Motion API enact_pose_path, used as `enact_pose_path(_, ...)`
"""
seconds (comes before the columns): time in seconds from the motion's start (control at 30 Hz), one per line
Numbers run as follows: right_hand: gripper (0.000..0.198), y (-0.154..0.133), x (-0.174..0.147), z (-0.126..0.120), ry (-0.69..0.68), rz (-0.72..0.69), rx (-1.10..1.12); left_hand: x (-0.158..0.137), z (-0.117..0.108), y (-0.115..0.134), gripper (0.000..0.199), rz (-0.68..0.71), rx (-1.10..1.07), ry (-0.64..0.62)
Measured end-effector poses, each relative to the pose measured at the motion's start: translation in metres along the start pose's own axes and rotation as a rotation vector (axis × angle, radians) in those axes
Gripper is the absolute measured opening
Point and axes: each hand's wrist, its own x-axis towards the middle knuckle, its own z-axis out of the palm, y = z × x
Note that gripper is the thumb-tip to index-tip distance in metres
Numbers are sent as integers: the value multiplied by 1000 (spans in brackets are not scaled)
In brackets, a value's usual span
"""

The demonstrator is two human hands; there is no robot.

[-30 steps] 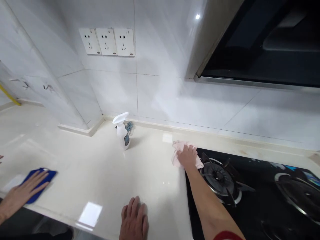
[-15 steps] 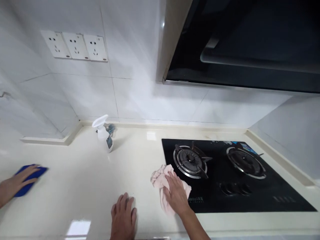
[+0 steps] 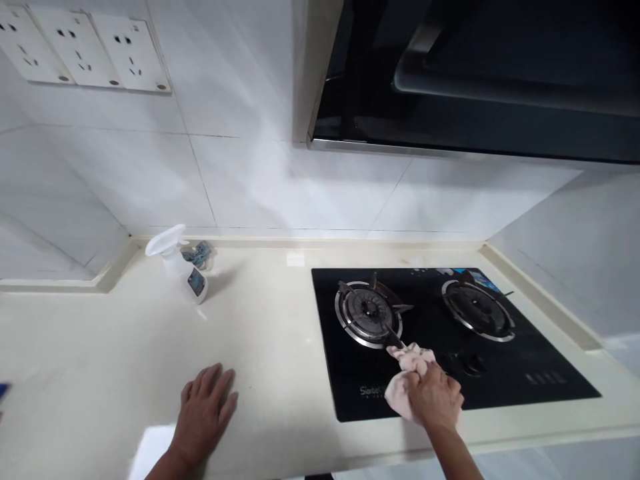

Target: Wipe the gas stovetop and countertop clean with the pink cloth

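Observation:
My right hand point(image 3: 436, 396) is closed on a bunched pale pink cloth point(image 3: 401, 393), pressed against the front of the black gas stove point(image 3: 345, 373) between its two burners. The cloth hides some of the lettering and part of the knobs. One corner of it reaches the edge of the left burner point(image 3: 369, 311). Flat on the cream countertop point(image 3: 270, 373), left of the stove, rests my left hand point(image 3: 204, 412), fingers stretched out and nothing in it.
A white spray bottle point(image 3: 183, 273) stands at the back left, with a crumpled blue-grey item point(image 3: 199, 255) behind it. Overhead juts a black range hood point(image 3: 470, 80). The right burner point(image 3: 479, 311) lies farther right. A blue cloth edge point(image 3: 3, 389) shows at far left.
My right hand has moved the pink cloth rightward from the stove's left edge onto its front middle. The view has shifted right, and another person's hand with a blue cloth has nearly left it.

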Motion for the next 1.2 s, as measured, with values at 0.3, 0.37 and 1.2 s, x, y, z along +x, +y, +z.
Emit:
enact_pose_path(0.3, 48, -26, -63, -8, -40, -351, 102, 2, 10, -5, 47, 66, 44, 34)
enact_pose_path(0.37, 44, -19, -53, -14, -96, -324, 106, 3, 11, -6, 47, 62, 50, 43)
enact_pose_path(1.2, 31, -11, 218, -21, -433, -145, -47, 0, 17, -12, 49, 80, 58, 64)
